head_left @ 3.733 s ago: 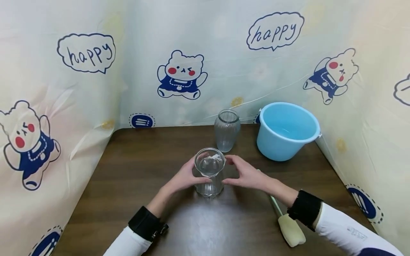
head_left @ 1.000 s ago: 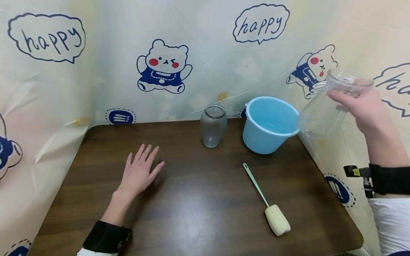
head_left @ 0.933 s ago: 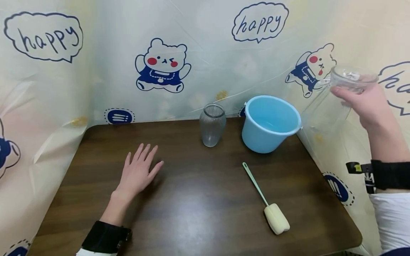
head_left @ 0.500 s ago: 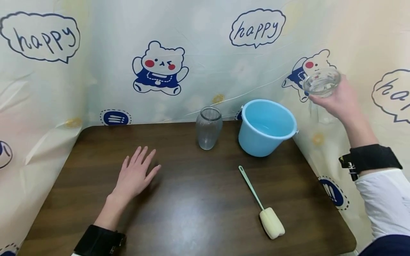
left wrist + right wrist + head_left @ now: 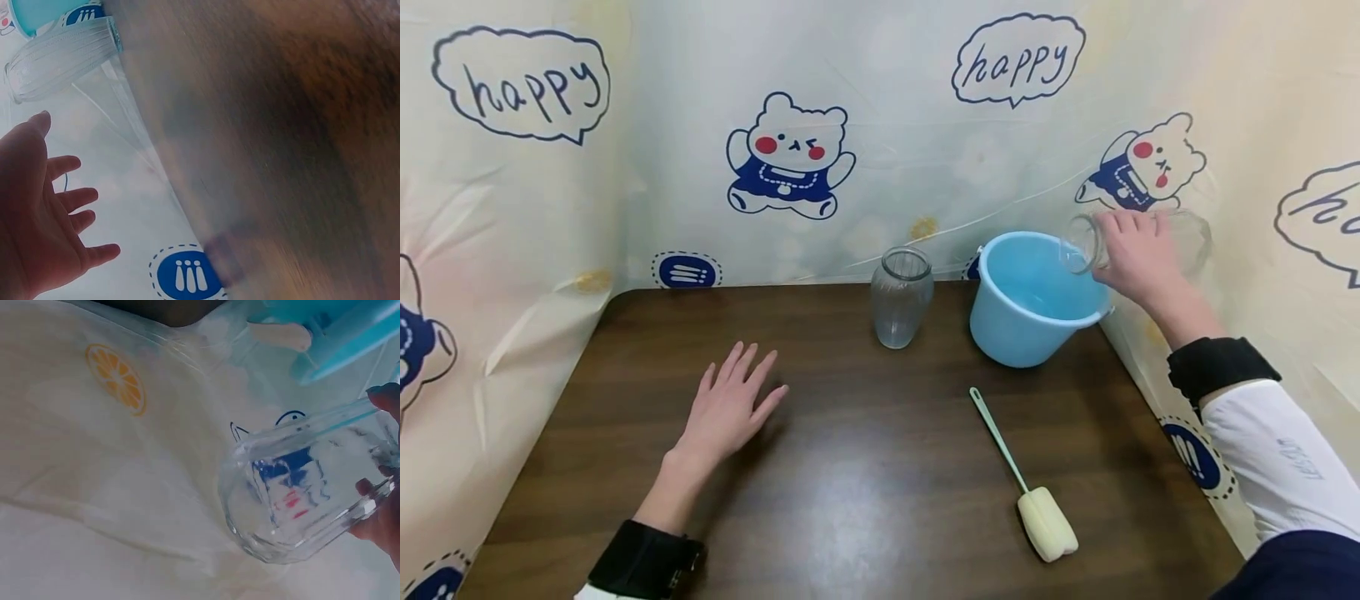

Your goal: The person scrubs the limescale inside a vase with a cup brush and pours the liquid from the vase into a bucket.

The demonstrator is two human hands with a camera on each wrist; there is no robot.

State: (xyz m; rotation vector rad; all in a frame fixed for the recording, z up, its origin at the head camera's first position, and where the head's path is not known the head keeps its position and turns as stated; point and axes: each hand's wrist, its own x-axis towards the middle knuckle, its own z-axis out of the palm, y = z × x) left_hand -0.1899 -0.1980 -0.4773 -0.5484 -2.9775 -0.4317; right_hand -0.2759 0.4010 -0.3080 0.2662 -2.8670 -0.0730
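My right hand (image 5: 1138, 254) grips a clear glass vase (image 5: 1191, 237) round its neck, up off the table. The vase lies nearly on its side, its mouth over the right part of the light-blue bucket (image 5: 1015, 333). In the right wrist view the thick base of the glass vase (image 5: 281, 494) points away from the fingers, with the print behind showing through. My left hand (image 5: 722, 417) is spread over the left part of the table, fingers apart and holding nothing. In the left wrist view a ribbed glass vase (image 5: 62, 59) appears beyond its thumb.
The ribbed greyish vase (image 5: 901, 304) stands upright at the back, left of the bucket. A bottle brush (image 5: 1048, 525) with a cream sponge head and green handle lies at the right of the brown table (image 5: 835, 467). A printed curtain (image 5: 910, 142) surrounds the back and sides.
The vase was first between both hands on the table. My right hand has lifted it to the right, then tipped it sideways toward the bucket. My left hand moved left and let go.
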